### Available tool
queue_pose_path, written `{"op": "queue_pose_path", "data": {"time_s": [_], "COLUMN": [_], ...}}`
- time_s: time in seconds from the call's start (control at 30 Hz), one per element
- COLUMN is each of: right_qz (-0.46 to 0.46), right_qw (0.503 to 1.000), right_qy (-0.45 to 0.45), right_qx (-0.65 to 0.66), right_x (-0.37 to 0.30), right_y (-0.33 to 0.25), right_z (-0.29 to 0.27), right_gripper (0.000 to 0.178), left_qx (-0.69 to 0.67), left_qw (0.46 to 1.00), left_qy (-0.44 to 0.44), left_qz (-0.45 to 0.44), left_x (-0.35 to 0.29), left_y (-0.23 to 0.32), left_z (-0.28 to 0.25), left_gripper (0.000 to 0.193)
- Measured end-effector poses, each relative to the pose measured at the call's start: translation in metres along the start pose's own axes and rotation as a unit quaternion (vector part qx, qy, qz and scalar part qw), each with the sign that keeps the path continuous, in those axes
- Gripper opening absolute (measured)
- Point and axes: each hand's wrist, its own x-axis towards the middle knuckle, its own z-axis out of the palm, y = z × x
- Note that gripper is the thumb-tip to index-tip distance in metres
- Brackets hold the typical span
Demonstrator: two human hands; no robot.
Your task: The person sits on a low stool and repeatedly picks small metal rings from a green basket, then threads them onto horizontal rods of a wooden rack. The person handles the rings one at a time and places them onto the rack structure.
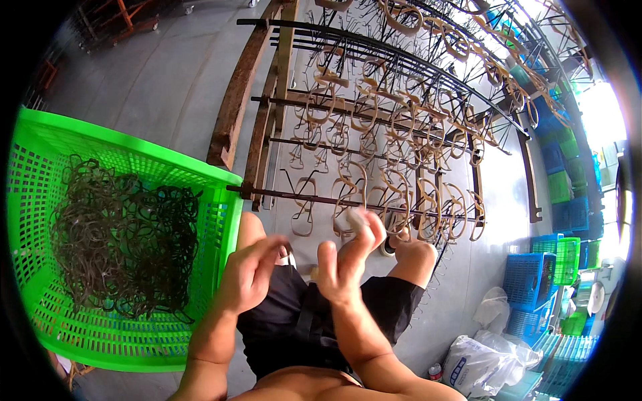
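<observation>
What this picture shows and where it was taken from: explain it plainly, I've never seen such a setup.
No machine here, only a person's left hand and right hand. A fisheye camera worn on the head looks down at them, so straight edges bend. At left, a green plastic basket holds a tangled pile of dark loops. Ahead, over a grey floor, stands a rack with wooden posts, hung with tan loop-shaped pieces. The right hand is open, thumb and fingers apart. A small dark thing shows at the left hand's fingertips, too blurred to tell if held.
</observation>
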Motion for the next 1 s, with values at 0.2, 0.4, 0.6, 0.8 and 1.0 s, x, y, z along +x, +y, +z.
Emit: {"op": "queue_pose_path", "data": {"time_s": [0.2, 0.4, 0.6, 0.8, 1.0], "right_qz": [0.168, 0.248, 0.266, 0.281, 0.24], "right_qw": [0.89, 0.966, 0.961, 0.957, 0.969], "right_qy": [-0.406, 0.042, 0.066, 0.046, 0.058], "right_qx": [0.123, 0.053, 0.03, 0.05, -0.007], "right_x": [0.024, -0.009, -0.011, -0.008, -0.012], "right_y": [0.02, 0.047, 0.067, 0.064, 0.064], "right_z": [-0.034, 0.053, 0.067, 0.066, 0.076], "right_gripper": [0.018, 0.026, 0.027, 0.025, 0.023], "left_qx": [-0.186, -0.098, -0.051, -0.076, -0.101], "left_qw": [0.975, 0.989, 0.992, 0.989, 0.98], "left_qy": [0.101, 0.102, 0.085, 0.108, 0.153], "left_qz": [0.07, -0.048, -0.074, -0.066, -0.076], "left_x": [0.036, 0.058, 0.059, 0.056, 0.056], "left_y": [-0.03, -0.048, -0.05, -0.06, -0.058], "left_z": [-0.022, 0.008, 0.042, 0.043, 0.039], "left_gripper": [0.023, 0.021, 0.021, 0.021, 0.019]}}
